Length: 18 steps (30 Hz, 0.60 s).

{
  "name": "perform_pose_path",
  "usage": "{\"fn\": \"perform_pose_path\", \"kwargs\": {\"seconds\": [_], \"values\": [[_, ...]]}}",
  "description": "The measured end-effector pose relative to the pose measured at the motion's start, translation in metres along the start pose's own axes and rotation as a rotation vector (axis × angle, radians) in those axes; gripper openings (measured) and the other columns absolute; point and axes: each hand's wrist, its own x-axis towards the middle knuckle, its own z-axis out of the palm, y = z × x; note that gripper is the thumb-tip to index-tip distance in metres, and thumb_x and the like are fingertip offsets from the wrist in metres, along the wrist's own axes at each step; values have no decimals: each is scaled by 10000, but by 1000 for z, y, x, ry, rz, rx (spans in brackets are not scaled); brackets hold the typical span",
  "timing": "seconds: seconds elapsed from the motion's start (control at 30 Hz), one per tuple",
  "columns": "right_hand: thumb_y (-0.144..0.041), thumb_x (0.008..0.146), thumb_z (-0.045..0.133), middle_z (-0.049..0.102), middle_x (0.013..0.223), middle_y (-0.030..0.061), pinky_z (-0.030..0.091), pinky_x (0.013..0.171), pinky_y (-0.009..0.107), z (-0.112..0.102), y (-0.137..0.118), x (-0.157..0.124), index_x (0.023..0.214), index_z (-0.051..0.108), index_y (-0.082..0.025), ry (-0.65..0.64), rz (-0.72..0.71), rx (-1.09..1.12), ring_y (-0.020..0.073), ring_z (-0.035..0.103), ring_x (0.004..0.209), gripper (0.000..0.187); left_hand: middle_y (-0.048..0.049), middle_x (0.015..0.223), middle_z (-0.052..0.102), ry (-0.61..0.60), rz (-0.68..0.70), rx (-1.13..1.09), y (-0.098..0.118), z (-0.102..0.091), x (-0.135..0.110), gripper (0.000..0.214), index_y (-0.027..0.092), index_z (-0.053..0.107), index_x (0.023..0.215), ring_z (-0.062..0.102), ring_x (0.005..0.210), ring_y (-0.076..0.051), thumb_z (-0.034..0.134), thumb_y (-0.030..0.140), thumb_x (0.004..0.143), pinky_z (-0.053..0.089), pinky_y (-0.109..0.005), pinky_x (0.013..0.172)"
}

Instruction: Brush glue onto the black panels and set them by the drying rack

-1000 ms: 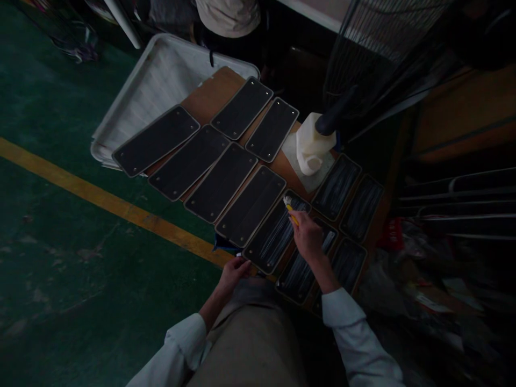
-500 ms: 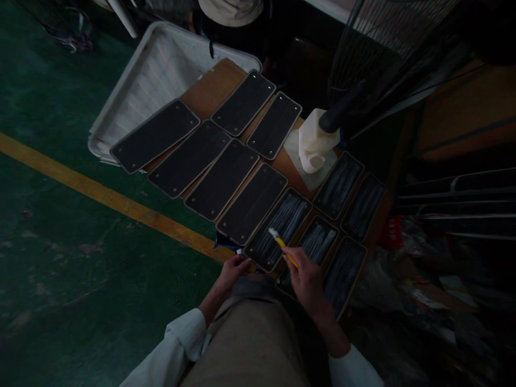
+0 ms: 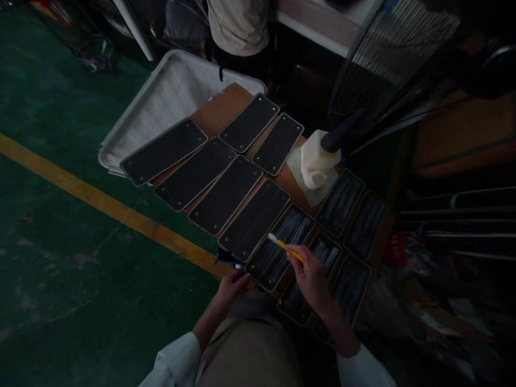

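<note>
My right hand (image 3: 312,277) is closed around a small brush (image 3: 292,251) with a yellow handle. Its pale tip hovers over or touches a dark rectangular plate (image 3: 269,269) streaked with a whitish coating. At that plate's near left corner, my left hand (image 3: 231,287) has its fingers drawn together at the board's edge; what they pinch is hidden. More streaked plates (image 3: 341,201) lie on the right of the brown board (image 3: 221,105). Several unstreaked dark plates (image 3: 253,219), with pale borders and small corner studs, fill the left part.
A whitish plastic container (image 3: 320,153) with a cut opening stands on the board's far right side. Behind the board is a large white tub (image 3: 149,102). A wire fan guard (image 3: 363,70) rises at right. Another person's torso (image 3: 239,27) is beyond the tub.
The view has tilted up, so the board and plates sit lower in it. The brush has shifted slightly across the same plate, its handle now lying flatter. My left hand stays at the board's edge.
</note>
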Motion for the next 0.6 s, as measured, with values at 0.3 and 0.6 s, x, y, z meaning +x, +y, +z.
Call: {"fn": "perform_pose_path", "kwargs": {"seconds": [0.3,0.6], "values": [[-308,1015,408,674,1060,85,515,847,320,-6,43,115,1187,592,-195,170,-164,-329,202,654,975,276,42,516,613,272,192,132,38,-26,-14,564,159,612,1035,511,338,-128,671,603,693,373,-229,343],[-259,1014,416,681,1036,84,511,799,307,25,27,90,1191,580,-192,4,-170,-388,197,665,930,251,10,461,591,192,28,-41,60,-23,11,486,162,574,663,507,338,-96,722,624,622,372,-202,351]]}}
